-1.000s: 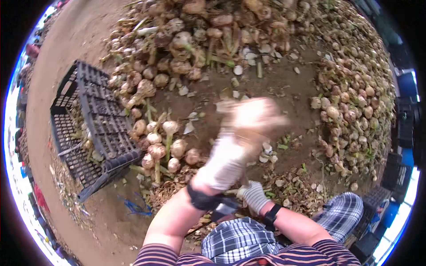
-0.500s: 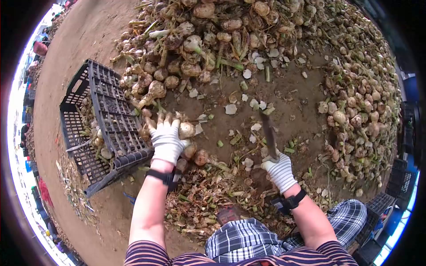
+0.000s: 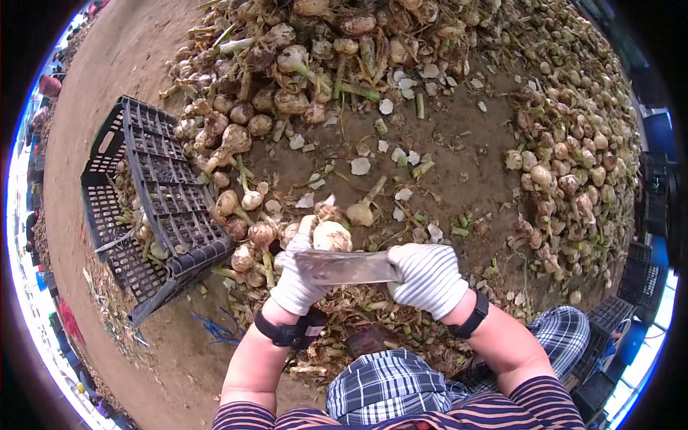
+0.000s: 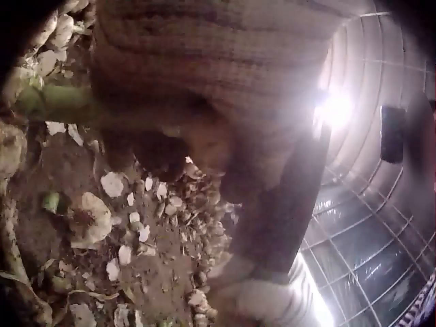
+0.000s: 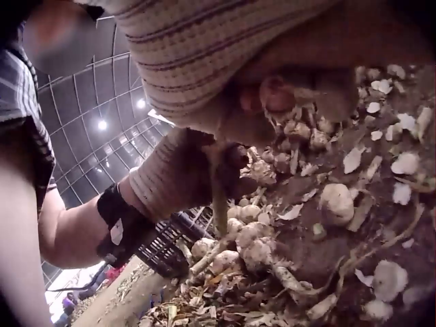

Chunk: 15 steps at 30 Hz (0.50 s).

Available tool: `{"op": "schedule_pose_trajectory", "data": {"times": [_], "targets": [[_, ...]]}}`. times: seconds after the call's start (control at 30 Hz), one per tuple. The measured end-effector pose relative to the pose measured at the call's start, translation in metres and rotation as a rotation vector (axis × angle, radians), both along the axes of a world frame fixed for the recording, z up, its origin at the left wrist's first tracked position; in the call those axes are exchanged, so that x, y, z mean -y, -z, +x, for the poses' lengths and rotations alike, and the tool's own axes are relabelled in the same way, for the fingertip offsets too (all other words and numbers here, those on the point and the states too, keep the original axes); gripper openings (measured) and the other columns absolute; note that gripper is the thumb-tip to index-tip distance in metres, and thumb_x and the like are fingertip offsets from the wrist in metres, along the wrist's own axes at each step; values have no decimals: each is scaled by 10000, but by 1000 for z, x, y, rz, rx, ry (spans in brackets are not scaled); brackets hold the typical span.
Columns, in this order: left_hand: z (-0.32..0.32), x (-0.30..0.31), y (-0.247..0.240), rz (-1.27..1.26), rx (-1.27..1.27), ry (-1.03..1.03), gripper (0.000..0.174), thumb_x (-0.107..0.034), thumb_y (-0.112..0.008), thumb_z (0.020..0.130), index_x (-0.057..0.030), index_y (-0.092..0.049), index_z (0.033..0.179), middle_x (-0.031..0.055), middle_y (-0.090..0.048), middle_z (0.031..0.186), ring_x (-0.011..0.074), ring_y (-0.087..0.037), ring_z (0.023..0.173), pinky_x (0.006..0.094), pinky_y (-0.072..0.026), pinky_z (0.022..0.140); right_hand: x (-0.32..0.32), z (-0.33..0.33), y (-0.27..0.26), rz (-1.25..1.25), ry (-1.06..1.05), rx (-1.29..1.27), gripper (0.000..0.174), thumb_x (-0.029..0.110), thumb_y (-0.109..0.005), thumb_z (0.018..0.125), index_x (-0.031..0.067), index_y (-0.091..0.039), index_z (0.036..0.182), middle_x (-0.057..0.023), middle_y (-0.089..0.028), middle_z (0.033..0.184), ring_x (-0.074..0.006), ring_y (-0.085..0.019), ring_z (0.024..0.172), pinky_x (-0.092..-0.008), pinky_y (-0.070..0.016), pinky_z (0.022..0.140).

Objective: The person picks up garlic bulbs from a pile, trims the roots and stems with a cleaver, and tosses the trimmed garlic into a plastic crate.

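Note:
In the head view my left hand [image 3: 295, 276], in a striped white glove, holds a pale bulb [image 3: 332, 236] with soil on it. My gloved right hand [image 3: 430, 278] grips the handle end of a wide flat metal blade [image 3: 347, 268], which lies across in front of the left hand and just below the bulb. The blade partly hides the left fingers. A green stem [image 5: 219, 197] hangs below the left hand [image 5: 170, 174] in the right wrist view. In the left wrist view the dark blade [image 4: 276, 211] reaches down toward the right glove [image 4: 262, 300].
A tipped black crate [image 3: 175, 186] stands at the left with loose bulbs [image 3: 263, 233] beside it. A large heap of stemmed bulbs [image 3: 358, 43] is at the top, another pile [image 3: 573, 172] at the right. Peel scraps [image 3: 360, 166] and trimmings lie on the soil.
My left hand has come back from the bulbs beside the crate, now holding one. The right hand has moved left and turned the blade from pointing up to lying crosswise.

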State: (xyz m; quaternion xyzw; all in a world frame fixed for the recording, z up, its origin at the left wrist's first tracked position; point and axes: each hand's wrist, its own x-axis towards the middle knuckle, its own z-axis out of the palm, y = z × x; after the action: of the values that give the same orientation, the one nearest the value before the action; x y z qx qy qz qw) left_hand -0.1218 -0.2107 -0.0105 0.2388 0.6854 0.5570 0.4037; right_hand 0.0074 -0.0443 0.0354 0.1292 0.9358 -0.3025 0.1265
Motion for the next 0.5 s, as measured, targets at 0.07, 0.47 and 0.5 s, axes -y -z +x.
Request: {"op": "schedule_pose_trajectory", "data": {"times": [0.07,0.47,0.5], "targets": [[2,-1,-5,-300,-1276,524,329,-283,-510,938,-82,-469,1195,61,-571,1098,178,-563,958,372,-406,986,6,-4,2,-18,-11,-43,122,168,-597,681,73,-597,758,-144,-601,661,-338,-613,646,-430,-479,556],[19,-25,-35,82,-86,-296,609,-321,-880,575,-47,-567,1020,78,-615,958,186,-601,818,318,-504,750,-36,63,68,178,463,300,283,251,-545,789,121,-659,1013,-145,-660,766,-327,-640,714,-389,-512,637],[2,-20,-14,-30,-474,-181,622,-297,-877,585,-47,-548,1050,73,-598,975,183,-588,874,310,-502,747,-38,62,72,115,538,207,270,255,-557,777,118,-659,985,-140,-656,752,-326,-631,691,-383,-511,629]]}}
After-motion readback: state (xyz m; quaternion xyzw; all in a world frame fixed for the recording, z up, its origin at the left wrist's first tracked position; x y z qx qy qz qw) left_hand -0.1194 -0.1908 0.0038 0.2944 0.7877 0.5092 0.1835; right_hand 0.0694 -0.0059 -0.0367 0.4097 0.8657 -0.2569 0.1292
